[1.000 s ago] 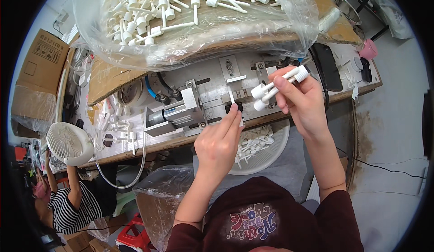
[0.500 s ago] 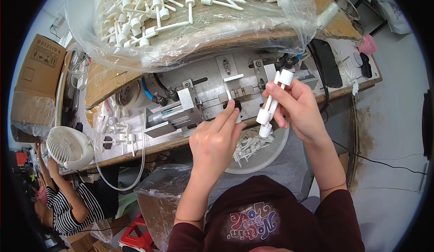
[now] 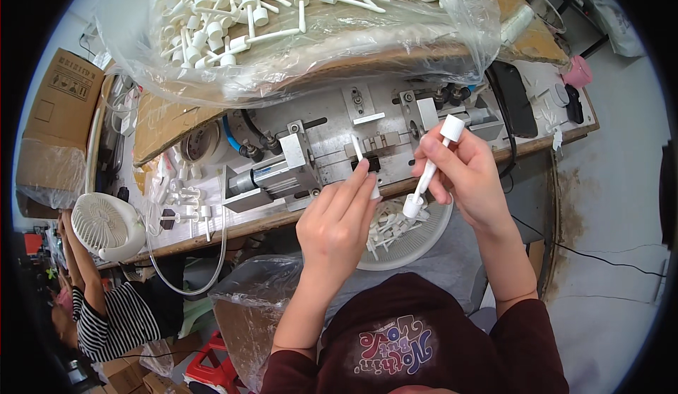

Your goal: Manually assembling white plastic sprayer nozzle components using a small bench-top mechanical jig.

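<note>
In my right hand, raised to the right of the metal clamping fixture, are white capped sticks; one cap shows at the top and another at the bottom end. Thumb and fingers pinch them midway. My left hand reaches to the front of the fixture, its fingers closed on another white capped stick. That stick's thin end points away from me, and its cap shows partly beside the fingertips. Below my hands, a white round basket holds many small white pieces.
A clear plastic bag of white capped sticks lies on cardboard at the back. Metal cylinders flank the fixture. At left are a small white fan and loose white parts; a black phone lies right. Another person sits at far left.
One of the capped sticks in my right hand no longer shows, leaving two caps visible there. My right hand has tilted slightly; my left hand stays almost in place at the fixture.
</note>
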Tool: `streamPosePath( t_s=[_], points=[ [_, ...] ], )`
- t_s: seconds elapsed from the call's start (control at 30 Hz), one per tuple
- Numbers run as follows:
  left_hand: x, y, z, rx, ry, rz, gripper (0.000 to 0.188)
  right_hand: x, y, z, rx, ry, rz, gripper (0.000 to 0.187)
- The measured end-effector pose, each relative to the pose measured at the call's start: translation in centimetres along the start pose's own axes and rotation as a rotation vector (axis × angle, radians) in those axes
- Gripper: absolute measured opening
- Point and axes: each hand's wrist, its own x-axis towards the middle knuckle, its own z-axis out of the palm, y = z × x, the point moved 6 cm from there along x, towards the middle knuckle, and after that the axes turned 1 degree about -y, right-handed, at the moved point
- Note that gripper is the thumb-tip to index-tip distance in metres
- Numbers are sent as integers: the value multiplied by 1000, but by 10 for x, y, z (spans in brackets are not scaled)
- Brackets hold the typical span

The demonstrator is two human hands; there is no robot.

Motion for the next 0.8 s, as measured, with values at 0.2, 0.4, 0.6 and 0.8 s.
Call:
streamPosePath(
  t_s=[0.2, 0.4, 0.6, 0.8],
  points=[
    [5, -2, 9, 95, -67, -61, 27, -5, 3, -3, -9, 19, 23, 24],
    [6, -5, 10, 65, -75, -57, 29, -4, 2, -4, -12, 28, 8, 20],
    [6, -6, 8, 71, -104, -65, 31, -5, 5, -6, 80, 18, -24, 20],
    [6, 19, -12, -616, -101, -31, 38, -8, 18, 1, 316, -20, 52, 22]
  ],
)
